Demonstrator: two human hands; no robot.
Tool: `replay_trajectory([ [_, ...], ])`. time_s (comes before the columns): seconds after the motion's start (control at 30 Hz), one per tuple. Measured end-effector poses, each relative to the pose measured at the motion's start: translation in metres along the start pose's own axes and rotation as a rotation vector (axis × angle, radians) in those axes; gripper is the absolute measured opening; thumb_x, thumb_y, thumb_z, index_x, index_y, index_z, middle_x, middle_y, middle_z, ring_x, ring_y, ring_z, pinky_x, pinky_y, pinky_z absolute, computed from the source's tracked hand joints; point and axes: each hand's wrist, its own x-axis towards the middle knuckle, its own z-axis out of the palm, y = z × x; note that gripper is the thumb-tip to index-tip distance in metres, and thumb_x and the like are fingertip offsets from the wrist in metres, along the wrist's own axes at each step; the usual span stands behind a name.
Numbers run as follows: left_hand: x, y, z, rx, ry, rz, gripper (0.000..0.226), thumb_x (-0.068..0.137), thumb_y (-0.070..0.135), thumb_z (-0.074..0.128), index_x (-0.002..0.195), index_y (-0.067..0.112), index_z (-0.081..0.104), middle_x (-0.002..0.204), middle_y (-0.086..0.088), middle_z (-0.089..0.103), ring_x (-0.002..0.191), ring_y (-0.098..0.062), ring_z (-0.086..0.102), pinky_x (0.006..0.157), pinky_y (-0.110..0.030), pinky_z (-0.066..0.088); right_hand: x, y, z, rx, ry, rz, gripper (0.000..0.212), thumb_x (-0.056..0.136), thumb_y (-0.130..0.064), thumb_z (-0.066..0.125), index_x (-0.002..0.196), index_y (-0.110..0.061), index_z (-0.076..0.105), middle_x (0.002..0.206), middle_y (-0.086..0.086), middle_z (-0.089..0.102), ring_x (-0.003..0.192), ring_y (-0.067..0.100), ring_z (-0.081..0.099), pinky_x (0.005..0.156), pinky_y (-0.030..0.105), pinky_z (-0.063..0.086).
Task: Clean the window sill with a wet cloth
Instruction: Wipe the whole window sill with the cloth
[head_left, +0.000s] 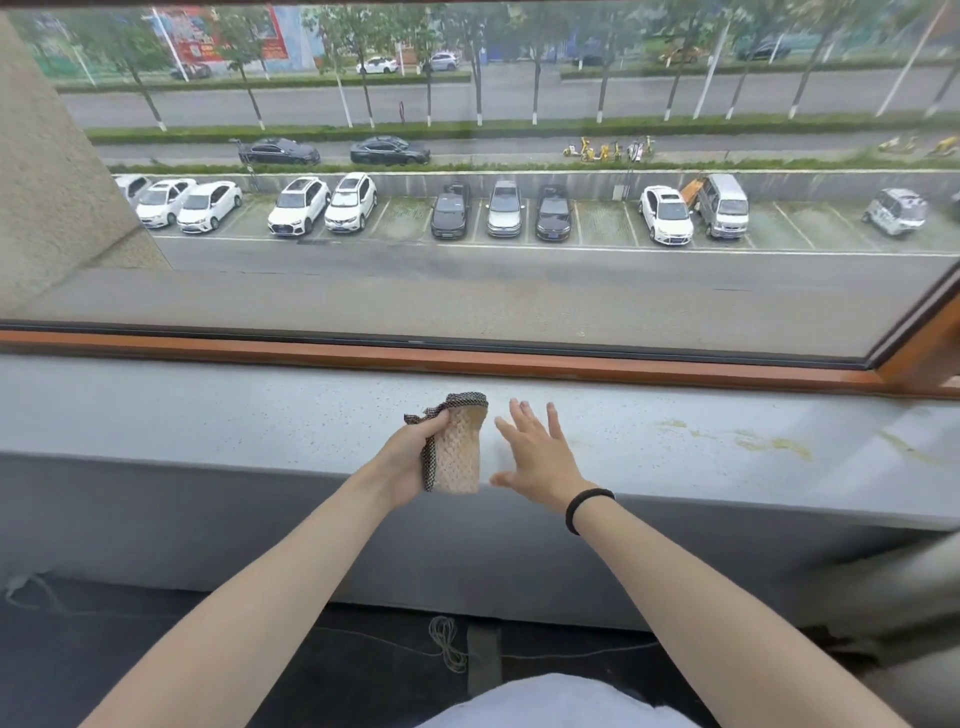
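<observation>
We see the left hand (410, 457) gripping the folded cloth (460, 452) above the grey window sill (260, 415); right hand (540, 457) beside it, fingers spread, holding nothing.

- orange-brown window frame (467, 361): runs the full width, turns upward at the right end
- beyond the frame, through the glass: row of parked cars (504, 210), mostly white, some dark, plus a grey van (724, 205)
- further beyond: two dark cars (389, 150) on a lane, yellow bikes (602, 150) to their right
- furthest out: line of trees (478, 88), red billboard (197, 41)
- outside, at the frame's left end: rough concrete wall (52, 182)
- below the frame, indoors: dark floor (156, 649) with a coiled cord (447, 644)
</observation>
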Motion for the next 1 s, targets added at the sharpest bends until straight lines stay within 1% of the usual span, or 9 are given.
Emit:
replay_trajectory([
  [0.1,0.002,-0.010,0.001,-0.057,0.009,-0.001,0.033,0.099,0.033,0.043,0.108,0.009,0.064,0.096,-0.009,0.069,0.086,-0.023,0.066,0.078,-0.037,0.051,-0.010,-0.018,-0.006,0.577,0.092,0.038,0.034,0.093,-0.011,0.051,0.126,-0.011,0.060,0.137,0.011,0.053,0.132,0.023,0.043,0.116,0.044,0.023],
  [0.17,0.003,-0.012,0.005,-0.106,0.014,-0.001,0.036,0.099,0.035,0.040,0.108,0.009,0.063,0.097,-0.011,0.069,0.084,-0.023,0.066,0.075,-0.037,0.050,-0.012,-0.027,-0.017,0.994,0.100,0.215,0.038,0.086,0.006,0.042,0.109,-0.005,0.070,0.112,0.011,0.069,0.107,0.021,0.063,0.094,0.034,0.047],
  [0.27,0.004,-0.012,0.009,-0.218,0.038,0.020,0.041,0.100,0.037,0.037,0.115,0.006,0.059,0.097,-0.014,0.068,0.088,-0.025,0.064,0.075,-0.039,0.049,-0.012,-0.024,-0.028,1.489,-0.046,0.444,0.034,0.084,0.008,0.044,0.107,-0.004,0.068,0.100,0.014,0.070,0.089,0.022,0.067,0.084,0.031,0.052],
  [0.47,-0.005,-0.023,0.021,-0.150,-0.016,-0.005,0.031,0.095,0.027,0.047,0.114,0.007,0.060,0.099,-0.013,0.069,0.087,-0.026,0.066,0.066,-0.037,0.056,-0.023,-0.018,-0.022,1.698,-0.017,0.494,0.052,0.077,0.009,0.069,0.123,-0.005,0.049,0.092,0.015,0.067,0.075,0.021,0.067,0.072,0.032,0.057],
  [0.57,-0.006,-0.023,0.019,-0.062,-0.007,0.034,0.033,0.085,-0.001,0.053,0.118,-0.006,0.056,0.111,-0.020,0.064,0.092,-0.030,0.065,0.072,-0.037,0.056,-0.022,-0.017,-0.020,1.679,0.104,0.506,0.050,0.077,0.016,0.063,0.123,-0.001,0.050,0.089,0.017,0.062,0.071,0.020,0.064,0.063,0.027,0.056],
  [0.63,-0.001,-0.015,0.017,-0.021,0.190,0.163,0.030,0.080,-0.012,0.057,0.110,-0.007,0.055,0.106,-0.019,0.063,0.092,-0.032,0.064,0.080,-0.043,0.054,-0.023,-0.010,-0.018,1.523,0.182,0.509,0.041,0.078,0.015,0.060,0.118,0.005,0.055,0.078,0.013,0.059,0.064,0.019,0.061,0.062,0.025,0.056],
  [0.73,0.007,0.000,0.010,0.365,0.527,0.406,0.020,0.080,-0.002,0.064,0.097,0.006,0.057,0.093,-0.010,0.064,0.086,-0.027,0.063,0.076,-0.037,0.054,-0.027,0.001,-0.014,1.111,0.229,0.502,0.022,0.083,-0.008,0.065,0.104,-0.003,0.065,0.062,0.007,0.063,0.054,0.012,0.056,0.054,0.023,0.051],
  [0.8,0.007,-0.006,0.012,0.706,0.546,0.519,0.010,0.083,0.009,0.063,0.090,0.011,0.056,0.080,-0.005,0.062,0.071,-0.021,0.060,0.063,-0.029,0.049,-0.031,0.009,-0.010,0.842,0.214,0.467,0.017,0.086,-0.022,0.062,0.097,-0.010,0.068,0.058,0.004,0.066,0.061,0.006,0.056,0.061,0.025,0.050],
  [1.0,0.028,-0.067,0.027,1.447,0.381,0.568,0.022,0.085,0.014,0.059,0.108,0.010,0.056,0.102,-0.008,0.049,0.099,-0.026,0.049,0.078,-0.037,0.046,-0.038,0.031,0.002,0.561,0.165,0.407,0.023,0.090,-0.020,0.051,0.105,-0.014,0.068,0.110,0.004,0.065,0.097,0.020,0.061,0.076,0.027,0.048],
])
